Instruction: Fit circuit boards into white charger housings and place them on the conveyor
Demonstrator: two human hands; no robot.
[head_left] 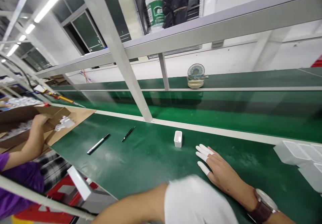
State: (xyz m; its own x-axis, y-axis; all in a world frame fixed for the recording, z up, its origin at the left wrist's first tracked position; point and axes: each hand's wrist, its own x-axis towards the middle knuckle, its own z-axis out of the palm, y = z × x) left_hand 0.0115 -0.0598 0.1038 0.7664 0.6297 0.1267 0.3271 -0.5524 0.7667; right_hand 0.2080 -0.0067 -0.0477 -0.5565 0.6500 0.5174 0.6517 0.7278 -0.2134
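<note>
My right hand (220,168) rests palm down on the green work surface (146,160). White finger cots cover several of its fingertips, and the fingers lie stretched out and apart with nothing in them. Just beyond the fingertips, to the left, a small white open-topped box (178,139) stands upright, not touched by the hand. Of my left side only the white sleeve and bare forearm (141,204) show, blurred, reaching toward the lower left. My left hand is out of the frame. Further left lie a black pair of tweezers (128,134) and a capped marker pen (98,144).
White plastic bins (294,153) stand at the right edge. A co-worker's hand (41,120) is at a cardboard box (15,116) on the left, with white parts (64,122) on its flap. A slanted white post (125,69) rises behind; a small fan (196,73) stands beyond.
</note>
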